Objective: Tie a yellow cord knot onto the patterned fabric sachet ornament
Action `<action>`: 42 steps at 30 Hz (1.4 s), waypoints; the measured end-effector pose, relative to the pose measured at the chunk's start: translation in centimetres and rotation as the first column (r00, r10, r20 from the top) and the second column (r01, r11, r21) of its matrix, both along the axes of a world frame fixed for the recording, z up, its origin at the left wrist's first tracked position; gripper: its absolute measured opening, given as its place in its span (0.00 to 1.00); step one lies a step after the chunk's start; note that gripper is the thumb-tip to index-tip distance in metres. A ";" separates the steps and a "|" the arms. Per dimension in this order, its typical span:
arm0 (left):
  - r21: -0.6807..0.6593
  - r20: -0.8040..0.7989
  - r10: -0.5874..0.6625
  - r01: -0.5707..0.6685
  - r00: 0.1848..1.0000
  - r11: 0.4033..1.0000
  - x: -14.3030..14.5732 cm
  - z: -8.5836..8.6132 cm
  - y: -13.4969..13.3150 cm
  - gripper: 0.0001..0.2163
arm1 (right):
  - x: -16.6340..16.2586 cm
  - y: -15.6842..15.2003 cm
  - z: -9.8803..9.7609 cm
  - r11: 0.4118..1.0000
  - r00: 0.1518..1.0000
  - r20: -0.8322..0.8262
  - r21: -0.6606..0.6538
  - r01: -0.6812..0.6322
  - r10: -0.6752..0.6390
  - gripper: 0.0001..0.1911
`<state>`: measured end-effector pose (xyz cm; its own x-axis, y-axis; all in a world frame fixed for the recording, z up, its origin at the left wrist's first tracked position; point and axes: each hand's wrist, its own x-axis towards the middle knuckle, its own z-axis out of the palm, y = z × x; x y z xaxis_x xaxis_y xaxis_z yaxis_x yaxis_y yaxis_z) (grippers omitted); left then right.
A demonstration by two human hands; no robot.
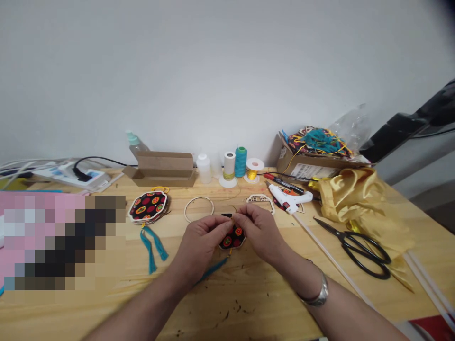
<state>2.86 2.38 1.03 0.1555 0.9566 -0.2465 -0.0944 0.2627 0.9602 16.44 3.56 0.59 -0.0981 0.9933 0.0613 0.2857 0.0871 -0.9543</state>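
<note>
Both my hands meet over the middle of the wooden table [249,303]. My left hand [201,244] and my right hand [261,234] pinch the top of a small black patterned fabric ornament [232,237] with red and orange circles. A teal tassel [213,270] trails from under it towards me. My right wrist wears a silver bracelet [316,296]. A thin yellow cord seems to run between my fingertips at the ornament's top.
A stack of similar ornaments [148,207] with a teal tassel [153,246] lies left, beside a wooden ring [199,209]. A glue gun [289,199], black scissors [359,246], gold fabric [355,194], thread spools [241,162], a cardboard box [313,163] and a power strip [76,175] stand around.
</note>
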 end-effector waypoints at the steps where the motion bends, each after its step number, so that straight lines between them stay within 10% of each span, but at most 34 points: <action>1: -0.020 0.034 -0.003 0.003 0.999 1.000 0.0 0.0 0.0 0.06 | 0.1 0.1 0.0 1.000 1.000 -0.011 -0.008 0.000 0.000 0.09; 25: -0.067 0.106 -0.016 0.023 0.994 0.998 0.0 0.2 0.0 0.05 | 0.5 0.4 0.8 0.968 0.986 -0.136 -0.217 -0.127 0.099 0.07; 36: -0.040 0.027 -0.024 0.025 0.999 0.999 -0.1 0.2 -0.2 0.07 | 0.8 0.4 0.5 0.992 0.976 0.192 0.051 -0.112 0.100 0.08; 42: 0.247 -0.314 0.114 -0.034 0.942 0.968 -0.8 0.2 0.4 0.06 | 1.3 0.8 0.4 0.989 0.937 0.348 0.145 -0.016 -0.036 0.08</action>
<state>2.06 2.80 1.26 0.0317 0.9987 -0.0388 0.2213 0.0309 0.9747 17.70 4.35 1.00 -0.1291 0.9775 0.1668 0.6003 0.2109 -0.7715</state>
